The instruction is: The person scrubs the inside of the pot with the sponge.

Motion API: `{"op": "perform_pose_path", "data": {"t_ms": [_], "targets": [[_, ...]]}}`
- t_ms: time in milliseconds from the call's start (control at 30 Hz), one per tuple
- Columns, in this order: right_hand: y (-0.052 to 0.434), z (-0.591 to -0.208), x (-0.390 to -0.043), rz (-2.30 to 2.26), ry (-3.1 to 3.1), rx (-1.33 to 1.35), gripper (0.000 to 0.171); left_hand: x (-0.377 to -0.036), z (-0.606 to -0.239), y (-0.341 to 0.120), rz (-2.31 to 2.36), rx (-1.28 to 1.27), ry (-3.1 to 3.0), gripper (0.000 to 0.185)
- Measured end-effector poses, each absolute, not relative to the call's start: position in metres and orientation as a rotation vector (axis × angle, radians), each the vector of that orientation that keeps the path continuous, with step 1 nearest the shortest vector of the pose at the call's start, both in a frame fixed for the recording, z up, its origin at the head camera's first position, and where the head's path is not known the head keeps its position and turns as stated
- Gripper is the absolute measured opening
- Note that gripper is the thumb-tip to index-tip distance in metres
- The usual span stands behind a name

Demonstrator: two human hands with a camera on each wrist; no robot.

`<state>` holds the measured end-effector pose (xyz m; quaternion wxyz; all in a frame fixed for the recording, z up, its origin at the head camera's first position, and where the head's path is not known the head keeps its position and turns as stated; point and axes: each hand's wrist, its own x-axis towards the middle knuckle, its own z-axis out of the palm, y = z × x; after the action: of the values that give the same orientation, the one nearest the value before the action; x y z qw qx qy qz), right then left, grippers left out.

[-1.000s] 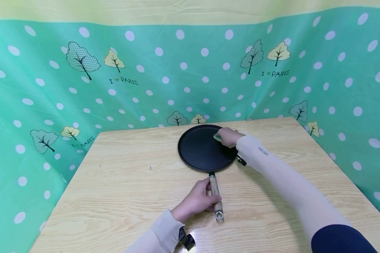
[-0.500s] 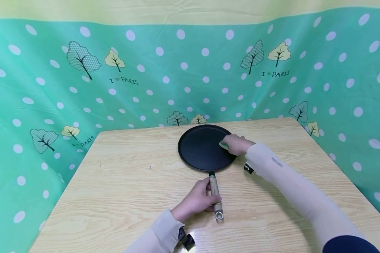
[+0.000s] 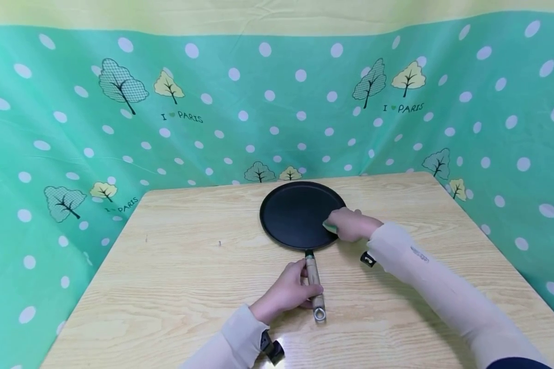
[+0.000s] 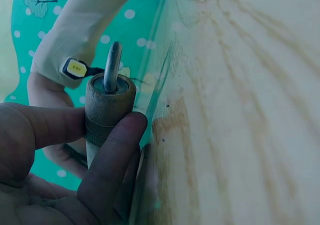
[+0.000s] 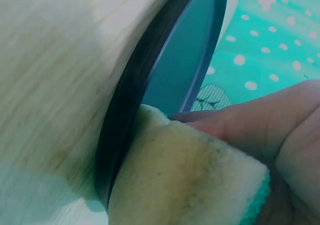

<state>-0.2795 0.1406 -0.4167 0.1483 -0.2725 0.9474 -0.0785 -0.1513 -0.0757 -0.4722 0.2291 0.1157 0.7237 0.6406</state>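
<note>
The pan [image 3: 300,214], a flat black round one, lay near the far edge of the tabletop [image 3: 189,266], about midway between its left and right edges, with its wooden handle [image 3: 313,281] pointing toward the near edge. The left hand [image 3: 286,293] was curled round that handle, thumb and fingers wrapped close about the wood in the left wrist view [image 4: 107,110], and pinned the pan in place. The right hand [image 3: 353,225] pinched a sponge [image 3: 330,225], pale yellow with a green backing, and pressed it on the pan's near-right rim; the right wrist view showed the sponge [image 5: 185,180] lapping over the dark edge [image 5: 125,115]. By my judgement the wiping was well under way: the pan's face looked evenly dark and free of marks, though whether the whole of it had been gone over could not be told, and the rim toward the handle and the left side seemed left to do. The tabletop was light wood with a strong grain, and bore a small dark speck [image 3: 219,244] left of the pan. A green cloth [image 3: 74,128] with white dots, trees and lettering hung round three sides, with a yellow band above.
</note>
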Motion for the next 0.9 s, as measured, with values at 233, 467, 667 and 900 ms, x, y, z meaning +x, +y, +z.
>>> {"op": "perform_pose_path", "data": {"t_ms": [233, 467, 667, 900], "targets": [[0.134, -0.417, -0.261, -0.157, 2.739, -0.859, 0.048, -0.152, -0.473, -0.075, 1.74, 0.305, 2.007, 0.047], [0.127, -0.417, -0.248, -0.164, 2.741, -0.93, 0.043, -0.152, -0.472, -0.075, 1.754, 0.307, 2.0, 0.049], [0.121, -0.421, -0.242, -0.243, 2.718, -1.007, 0.039, -0.152, -0.473, -0.075, 1.754, 0.301, 1.986, 0.053], [0.107, -0.422, -0.239, -0.329, 2.649, -1.065, 0.038, -0.152, -0.473, -0.076, 1.752, 0.312, 1.977, 0.06]]}}
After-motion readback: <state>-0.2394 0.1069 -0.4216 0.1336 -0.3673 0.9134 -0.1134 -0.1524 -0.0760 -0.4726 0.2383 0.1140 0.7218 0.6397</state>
